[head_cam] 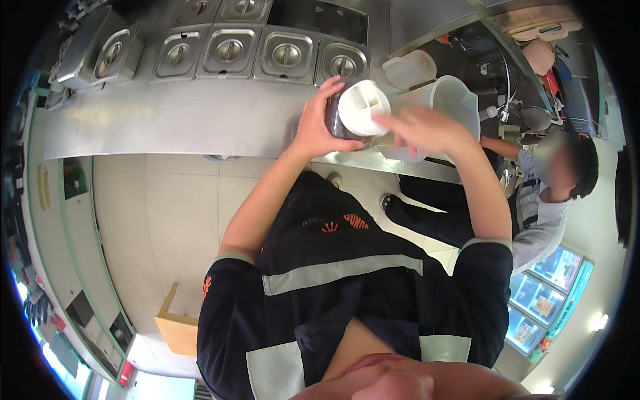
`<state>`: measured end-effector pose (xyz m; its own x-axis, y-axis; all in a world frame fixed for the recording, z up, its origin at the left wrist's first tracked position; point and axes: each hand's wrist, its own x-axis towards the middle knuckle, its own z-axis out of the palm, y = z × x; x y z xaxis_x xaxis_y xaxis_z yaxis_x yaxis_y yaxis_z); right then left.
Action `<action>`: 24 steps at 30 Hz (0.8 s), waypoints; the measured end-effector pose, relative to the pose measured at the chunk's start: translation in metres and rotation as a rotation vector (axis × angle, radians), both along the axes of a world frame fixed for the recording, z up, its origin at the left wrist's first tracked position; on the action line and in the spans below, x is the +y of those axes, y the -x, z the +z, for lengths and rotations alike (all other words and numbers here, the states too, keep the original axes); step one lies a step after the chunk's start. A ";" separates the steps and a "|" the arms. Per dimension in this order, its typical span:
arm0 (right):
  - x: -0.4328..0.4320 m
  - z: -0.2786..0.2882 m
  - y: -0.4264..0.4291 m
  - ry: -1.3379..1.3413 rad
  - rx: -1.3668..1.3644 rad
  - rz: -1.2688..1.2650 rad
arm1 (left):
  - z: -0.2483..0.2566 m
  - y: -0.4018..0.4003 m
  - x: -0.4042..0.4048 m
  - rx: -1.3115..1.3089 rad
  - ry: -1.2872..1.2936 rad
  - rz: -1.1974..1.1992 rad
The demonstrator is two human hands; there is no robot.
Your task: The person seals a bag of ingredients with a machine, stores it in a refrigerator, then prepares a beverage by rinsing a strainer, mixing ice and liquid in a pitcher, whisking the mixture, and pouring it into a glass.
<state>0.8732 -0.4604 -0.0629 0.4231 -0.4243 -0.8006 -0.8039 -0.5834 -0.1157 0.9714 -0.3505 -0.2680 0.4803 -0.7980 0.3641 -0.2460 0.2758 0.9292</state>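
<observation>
My left hand (320, 120) is wrapped around a clear jar (338, 120) with a round white lid (361, 107), held over the steel counter's front edge. The jar's contents look dark. My right hand (425, 127) is slightly blurred, with its index finger at the lid's right side and the other fingers curled. Just behind the right hand stands a large translucent plastic container (455, 100), partly covered by that hand.
Lidded steel pans (287, 54) line the back of the steel counter (175, 117). A smaller translucent pitcher (411, 69) lies beyond the large container. To the right, a co-worker (545, 200) stands near the sink area. A wooden stool or chair (177, 330) is behind on the left.
</observation>
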 end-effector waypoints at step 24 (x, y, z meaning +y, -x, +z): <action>-0.027 -0.025 0.015 0.428 -0.783 1.090 | 0.004 -0.001 -0.006 0.095 0.057 -0.118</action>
